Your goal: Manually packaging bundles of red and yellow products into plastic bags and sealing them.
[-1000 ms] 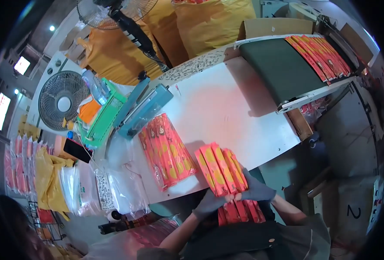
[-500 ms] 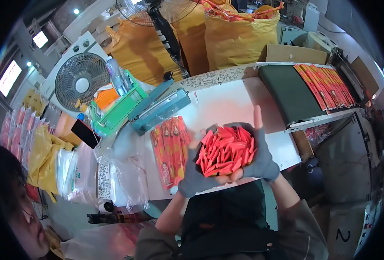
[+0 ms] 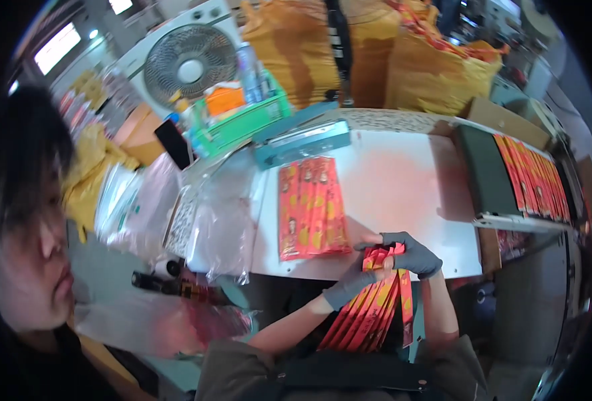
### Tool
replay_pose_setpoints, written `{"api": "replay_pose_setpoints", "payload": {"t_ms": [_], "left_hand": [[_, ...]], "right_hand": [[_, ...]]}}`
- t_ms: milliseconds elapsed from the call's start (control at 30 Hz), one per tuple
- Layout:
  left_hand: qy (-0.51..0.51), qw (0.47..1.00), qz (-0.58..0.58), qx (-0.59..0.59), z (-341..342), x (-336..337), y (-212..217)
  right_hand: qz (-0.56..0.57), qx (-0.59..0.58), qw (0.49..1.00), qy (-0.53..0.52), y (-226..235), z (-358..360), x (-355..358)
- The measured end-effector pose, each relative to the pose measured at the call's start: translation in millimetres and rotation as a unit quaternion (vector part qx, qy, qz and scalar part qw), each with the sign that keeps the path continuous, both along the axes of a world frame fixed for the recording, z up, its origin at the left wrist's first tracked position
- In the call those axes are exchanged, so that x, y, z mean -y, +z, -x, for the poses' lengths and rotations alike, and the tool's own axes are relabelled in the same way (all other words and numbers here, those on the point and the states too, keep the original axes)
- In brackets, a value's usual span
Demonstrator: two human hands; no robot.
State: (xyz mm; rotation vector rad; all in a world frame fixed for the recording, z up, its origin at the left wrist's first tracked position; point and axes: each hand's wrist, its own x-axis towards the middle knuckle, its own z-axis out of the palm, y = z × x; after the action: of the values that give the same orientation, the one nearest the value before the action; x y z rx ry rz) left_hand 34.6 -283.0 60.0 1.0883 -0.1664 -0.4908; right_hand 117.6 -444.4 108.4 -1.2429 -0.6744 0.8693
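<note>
A bundle of long, narrow red packets with yellow print [image 3: 374,311] slants down over my lap at the table's near edge. My left hand [image 3: 351,286], in a grey fingerless glove, is closed round the left side of its upper end. From the right, my right hand [image 3: 413,256], gloved alike, grips the same end. One packet on the right stands a little apart from the others. To the left of my hands, a flat stack of similar packets [image 3: 313,208] lies on the white table [image 3: 403,167].
Clear plastic bags [image 3: 222,230] lie left of the stack. Behind it sit a teal metal device [image 3: 303,144] and a green basket [image 3: 242,127]. At right, more packets [image 3: 533,177] rest on a dark conveyor belt [image 3: 486,170]. A person [image 3: 39,234] is close at left.
The bundle has tipped from ends facing up to slanting down toward my lap. My hands have moved from cupping its sides to gripping its upper end. The view has shifted left.
</note>
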Motion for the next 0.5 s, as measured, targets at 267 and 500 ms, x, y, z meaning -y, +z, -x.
{"api": "replay_pose_setpoints", "payload": {"t_ms": [267, 500], "left_hand": [[0.326, 0.838, -0.389, 0.198, 54.0, -61.4, -41.5], [0.436, 0.543, -0.692, 0.192, 130.5, -200.2, -35.9]], "right_hand": [[0.083, 0.048, 0.995, 0.017, -39.0, -13.8, -67.3], [0.099, 0.027, 0.994, 0.026, -47.3, -22.5, -77.5]]}}
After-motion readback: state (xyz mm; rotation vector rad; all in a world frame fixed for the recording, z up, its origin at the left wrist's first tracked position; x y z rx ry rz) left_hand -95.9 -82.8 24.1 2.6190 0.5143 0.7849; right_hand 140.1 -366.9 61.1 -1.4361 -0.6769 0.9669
